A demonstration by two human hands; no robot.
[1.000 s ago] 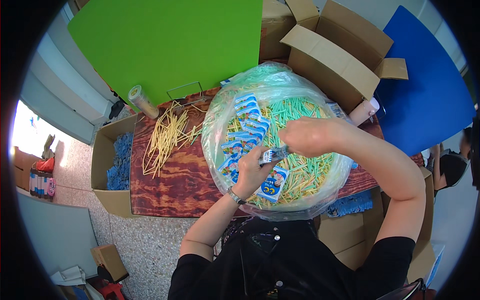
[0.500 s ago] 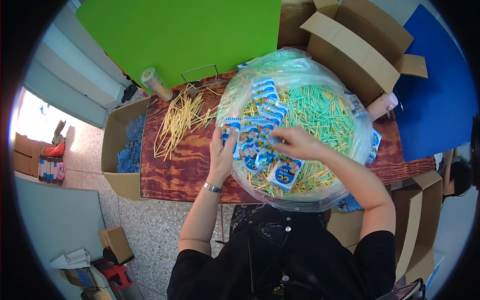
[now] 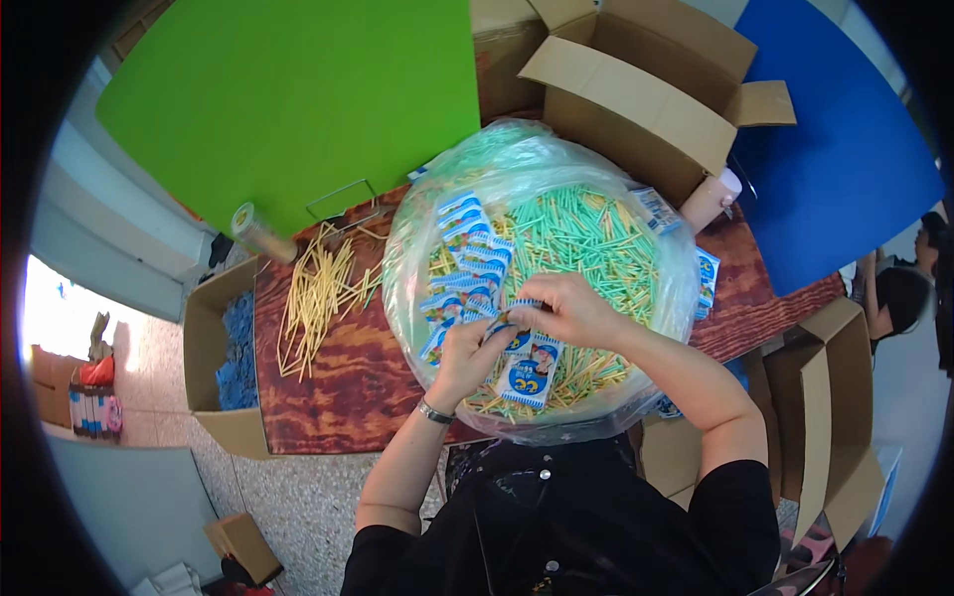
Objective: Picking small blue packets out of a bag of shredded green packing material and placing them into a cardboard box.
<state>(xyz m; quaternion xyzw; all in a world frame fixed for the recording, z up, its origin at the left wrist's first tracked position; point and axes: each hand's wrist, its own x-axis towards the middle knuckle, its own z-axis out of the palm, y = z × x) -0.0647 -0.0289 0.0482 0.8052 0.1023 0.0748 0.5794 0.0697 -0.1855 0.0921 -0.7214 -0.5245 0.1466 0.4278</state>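
Observation:
A large clear plastic bag (image 3: 671, 298) lies spread open on the table, full of thin green and yellow sticks (image 3: 586, 238). Several small blue-and-white packets (image 3: 462, 219) rest on the sticks along the left side. Over the near part of the bag, my left hand (image 3: 465, 360) and my right hand (image 3: 568, 312) meet at one small packet (image 3: 507, 320), fingers pinched on its two ends; the fingers partly cover it. Just below the hands, another packet (image 3: 529, 377) lies face up on the sticks.
Loose yellow sticks (image 3: 316, 298) and a clear canister (image 3: 260, 236) sit at left on the wooden table (image 3: 338, 417). A carton (image 3: 214, 427) holding blue packets stands left. An open box (image 3: 636, 119) and a pink bottle (image 3: 711, 202) are behind; open cartons (image 3: 815, 407) stand at right.
My left hand has moved nearer to my right hand, and both now grip one packet over the near part of the bag. The view has shifted, so the table appears lower and further left.

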